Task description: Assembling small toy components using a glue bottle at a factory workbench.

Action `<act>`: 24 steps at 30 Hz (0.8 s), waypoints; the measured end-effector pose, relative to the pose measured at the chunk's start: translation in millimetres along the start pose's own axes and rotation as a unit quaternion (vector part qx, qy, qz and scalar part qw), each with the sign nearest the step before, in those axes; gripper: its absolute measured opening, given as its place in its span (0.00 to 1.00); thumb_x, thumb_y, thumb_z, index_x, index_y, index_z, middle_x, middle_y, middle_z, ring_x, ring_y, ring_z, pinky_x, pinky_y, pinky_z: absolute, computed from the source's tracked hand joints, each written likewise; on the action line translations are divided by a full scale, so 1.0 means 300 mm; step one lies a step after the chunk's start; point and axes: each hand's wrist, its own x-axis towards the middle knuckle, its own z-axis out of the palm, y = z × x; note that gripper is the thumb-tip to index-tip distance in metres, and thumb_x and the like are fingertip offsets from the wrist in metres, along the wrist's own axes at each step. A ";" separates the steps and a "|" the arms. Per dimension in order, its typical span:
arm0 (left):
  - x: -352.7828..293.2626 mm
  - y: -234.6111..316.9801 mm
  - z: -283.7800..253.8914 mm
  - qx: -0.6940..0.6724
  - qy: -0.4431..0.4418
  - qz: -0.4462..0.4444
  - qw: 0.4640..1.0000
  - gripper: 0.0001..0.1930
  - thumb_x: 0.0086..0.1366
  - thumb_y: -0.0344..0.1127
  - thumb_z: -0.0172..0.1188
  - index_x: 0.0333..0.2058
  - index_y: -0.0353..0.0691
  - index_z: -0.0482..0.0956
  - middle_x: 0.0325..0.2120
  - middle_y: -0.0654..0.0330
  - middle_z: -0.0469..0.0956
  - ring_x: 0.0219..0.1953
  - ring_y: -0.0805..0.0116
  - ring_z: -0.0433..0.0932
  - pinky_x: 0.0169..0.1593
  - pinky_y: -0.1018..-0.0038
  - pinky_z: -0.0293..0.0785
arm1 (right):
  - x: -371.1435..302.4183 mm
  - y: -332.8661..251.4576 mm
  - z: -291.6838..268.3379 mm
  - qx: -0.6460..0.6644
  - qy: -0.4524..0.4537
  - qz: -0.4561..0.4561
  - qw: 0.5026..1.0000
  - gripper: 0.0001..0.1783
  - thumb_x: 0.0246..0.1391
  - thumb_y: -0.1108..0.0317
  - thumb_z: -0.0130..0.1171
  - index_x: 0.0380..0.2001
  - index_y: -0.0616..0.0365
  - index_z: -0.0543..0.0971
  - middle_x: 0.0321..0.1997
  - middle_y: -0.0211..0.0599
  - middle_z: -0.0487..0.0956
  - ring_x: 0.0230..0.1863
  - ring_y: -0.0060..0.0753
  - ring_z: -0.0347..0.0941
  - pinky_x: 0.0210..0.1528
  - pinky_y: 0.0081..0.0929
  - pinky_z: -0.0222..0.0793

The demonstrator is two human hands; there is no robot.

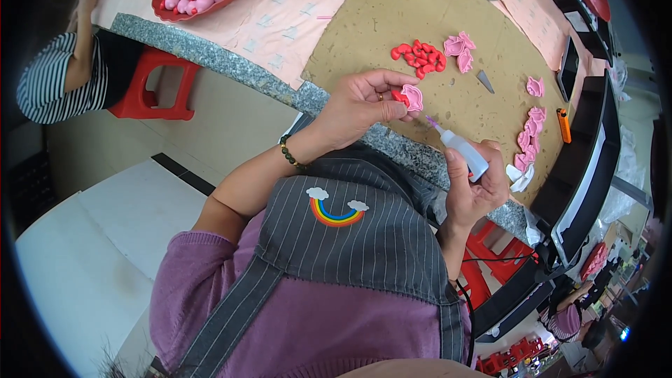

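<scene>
My left hand (360, 108) is closed, pinching a small red piece together with a hollow pink molded piece (413, 98) between thumb and fingers, just over the table's near edge. My right hand (479, 185) is wrapped round a translucent white squeeze bottle (463, 154). Its thin pinkish nozzle points up and left toward the pink piece, a small gap away. Beyond my hands, a heap of small red pieces (420, 57) lies on the brown board (371, 35), beside a cluster of pink molded pieces (459, 50). More pink pieces (530, 133) lie in a row at the right.
A red basin (159, 7) of pink and red pieces stands at the far left. On the board lie a pointed metal blade (485, 82) and an orange utility knife (564, 124). Black trays (584, 161) line the right side. A person in stripes (52, 77) is beside a red stool (155, 84).
</scene>
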 end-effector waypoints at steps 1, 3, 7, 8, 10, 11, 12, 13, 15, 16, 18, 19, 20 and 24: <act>0.001 -0.004 -0.006 -0.013 -0.010 0.000 1.000 0.19 0.59 0.25 0.56 0.50 0.30 0.67 0.39 0.52 0.76 0.40 0.67 0.77 0.46 0.72 0.75 | 0.000 -0.002 0.000 0.001 0.001 0.005 1.000 0.09 0.38 0.76 0.65 0.24 0.67 0.75 0.21 0.32 0.70 0.23 0.20 0.61 0.25 0.15 0.54; 0.002 0.002 -0.009 -0.019 -0.016 -0.007 1.000 0.19 0.59 0.26 0.56 0.50 0.30 0.67 0.39 0.52 0.75 0.40 0.66 0.77 0.46 0.71 0.75 | 0.000 0.000 -0.001 0.002 0.003 0.011 1.000 0.10 0.38 0.76 0.66 0.24 0.67 0.75 0.21 0.32 0.70 0.23 0.20 0.61 0.25 0.15 0.54; 0.001 0.004 -0.013 -0.044 -0.022 -0.022 0.999 0.19 0.59 0.26 0.56 0.49 0.30 0.67 0.39 0.52 0.75 0.39 0.64 0.78 0.45 0.70 0.76 | 0.000 0.003 0.002 0.008 0.005 -0.005 1.000 0.09 0.38 0.77 0.65 0.24 0.67 0.75 0.21 0.32 0.70 0.23 0.20 0.61 0.25 0.15 0.54; 0.000 0.003 -0.013 -0.043 -0.022 -0.022 0.999 0.19 0.59 0.26 0.56 0.49 0.30 0.67 0.39 0.52 0.75 0.39 0.64 0.78 0.45 0.70 0.76 | 0.000 0.002 0.002 0.011 0.004 -0.009 1.000 0.09 0.38 0.77 0.65 0.24 0.67 0.75 0.21 0.32 0.70 0.23 0.20 0.61 0.26 0.15 0.54; 0.000 0.001 -0.013 -0.048 -0.021 -0.021 0.998 0.19 0.59 0.27 0.56 0.49 0.30 0.68 0.39 0.52 0.75 0.39 0.64 0.78 0.45 0.70 0.76 | 0.001 0.002 0.005 0.014 0.001 -0.015 1.000 0.09 0.38 0.77 0.66 0.24 0.67 0.75 0.21 0.32 0.70 0.23 0.20 0.61 0.26 0.16 0.54; 0.000 0.001 -0.012 -0.048 -0.021 -0.021 0.998 0.19 0.59 0.27 0.56 0.49 0.30 0.68 0.39 0.52 0.75 0.39 0.64 0.78 0.45 0.70 0.76 | 0.001 0.001 0.006 0.016 -0.002 -0.021 1.000 0.09 0.38 0.77 0.66 0.24 0.67 0.75 0.21 0.32 0.70 0.23 0.21 0.61 0.26 0.16 0.54; 0.001 0.003 -0.011 -0.047 -0.022 -0.021 0.998 0.19 0.59 0.27 0.57 0.49 0.30 0.68 0.39 0.52 0.75 0.39 0.64 0.78 0.45 0.70 0.76 | 0.001 -0.003 0.007 0.017 -0.002 -0.021 1.000 0.09 0.38 0.77 0.66 0.24 0.67 0.75 0.21 0.32 0.70 0.23 0.21 0.61 0.26 0.16 0.54; 0.001 0.003 -0.011 -0.046 -0.023 -0.022 0.998 0.19 0.58 0.27 0.57 0.49 0.30 0.68 0.39 0.52 0.75 0.39 0.63 0.78 0.44 0.71 0.76 | 0.001 -0.009 0.007 0.022 -0.001 0.003 1.000 0.09 0.37 0.77 0.65 0.24 0.67 0.75 0.21 0.32 0.70 0.24 0.21 0.61 0.27 0.16 0.54; 0.003 0.003 -0.012 -0.051 -0.026 -0.024 0.998 0.19 0.58 0.27 0.57 0.49 0.30 0.68 0.39 0.52 0.75 0.39 0.63 0.78 0.44 0.71 0.76 | -0.002 -0.012 0.006 0.028 0.000 0.027 0.999 0.09 0.37 0.77 0.65 0.24 0.67 0.75 0.21 0.32 0.71 0.24 0.22 0.61 0.27 0.17 0.54; 0.005 0.002 -0.013 -0.055 -0.030 -0.026 0.998 0.19 0.58 0.27 0.58 0.48 0.30 0.68 0.39 0.52 0.75 0.39 0.63 0.78 0.44 0.71 0.76 | -0.003 -0.010 0.005 0.039 0.005 0.024 0.999 0.09 0.38 0.77 0.65 0.25 0.67 0.75 0.21 0.32 0.71 0.24 0.22 0.61 0.28 0.17 0.55; 0.006 -0.002 -0.017 -0.062 -0.030 -0.023 0.997 0.20 0.57 0.28 0.58 0.48 0.30 0.68 0.39 0.52 0.75 0.39 0.64 0.77 0.44 0.71 0.76 | -0.006 -0.010 0.004 0.049 0.009 0.022 0.999 0.10 0.38 0.76 0.65 0.25 0.67 0.75 0.21 0.33 0.71 0.25 0.23 0.61 0.29 0.18 0.55; 0.007 -0.003 -0.018 -0.068 -0.031 -0.021 0.997 0.20 0.57 0.28 0.58 0.48 0.30 0.68 0.39 0.52 0.75 0.39 0.64 0.77 0.44 0.71 0.76 | -0.006 -0.011 0.004 0.075 0.020 0.025 0.997 0.10 0.38 0.76 0.65 0.25 0.67 0.75 0.21 0.33 0.71 0.25 0.23 0.61 0.30 0.19 0.55; 0.006 -0.004 -0.019 -0.068 -0.031 -0.021 0.997 0.20 0.57 0.28 0.58 0.48 0.30 0.68 0.39 0.52 0.75 0.39 0.64 0.77 0.44 0.71 0.76 | -0.009 -0.012 0.003 0.101 0.032 0.028 0.994 0.11 0.38 0.75 0.65 0.25 0.67 0.75 0.21 0.33 0.72 0.25 0.24 0.61 0.31 0.20 0.56; 0.003 -0.004 -0.018 -0.064 -0.033 -0.018 0.997 0.21 0.55 0.28 0.60 0.48 0.30 0.69 0.39 0.53 0.75 0.40 0.65 0.77 0.44 0.71 0.76 | -0.008 -0.011 0.005 0.111 0.030 0.018 0.993 0.11 0.38 0.74 0.65 0.25 0.67 0.75 0.20 0.33 0.72 0.26 0.25 0.61 0.32 0.21 0.56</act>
